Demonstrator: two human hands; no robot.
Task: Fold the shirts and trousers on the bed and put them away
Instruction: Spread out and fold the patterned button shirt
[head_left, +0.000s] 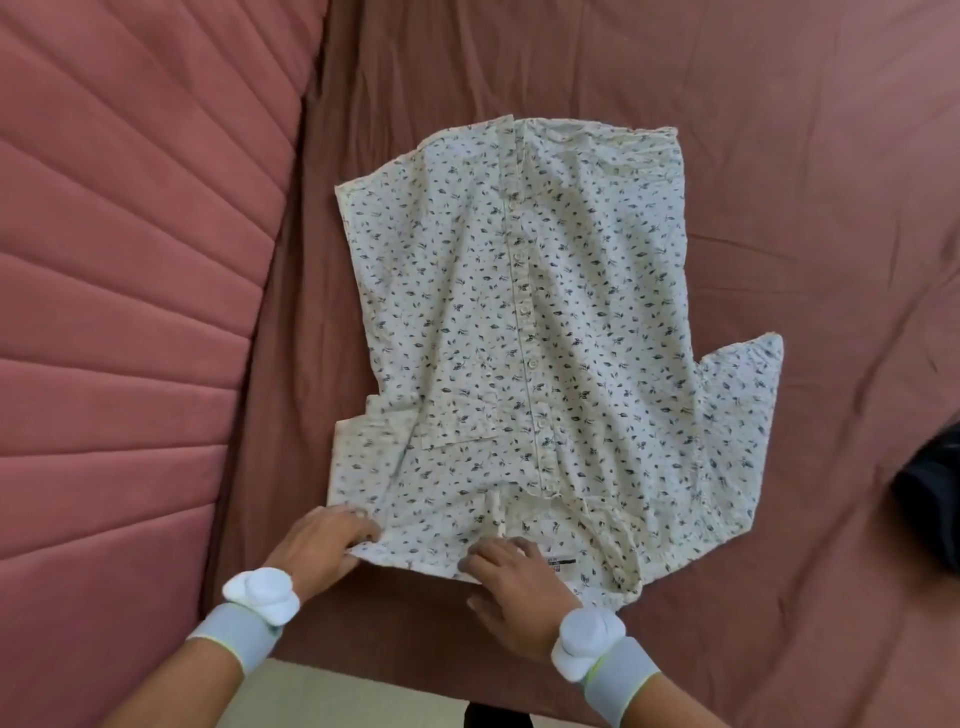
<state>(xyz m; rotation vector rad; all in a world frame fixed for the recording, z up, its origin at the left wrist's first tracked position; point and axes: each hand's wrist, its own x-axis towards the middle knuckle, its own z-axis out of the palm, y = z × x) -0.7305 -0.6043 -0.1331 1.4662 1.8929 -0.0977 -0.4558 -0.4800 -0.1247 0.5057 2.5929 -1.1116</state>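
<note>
Leaf-print button shirt (524, 332) flat near bed's (779, 156) near edge, collar toward person; left hand (322, 540) pinches shoulder corner, right hand (511, 587), fingers curled, grips collar; dark garment (930, 499) at right edge.

bare bedsheet (779, 156) around shirt (519, 312), dark garment (930, 483) far right
</note>
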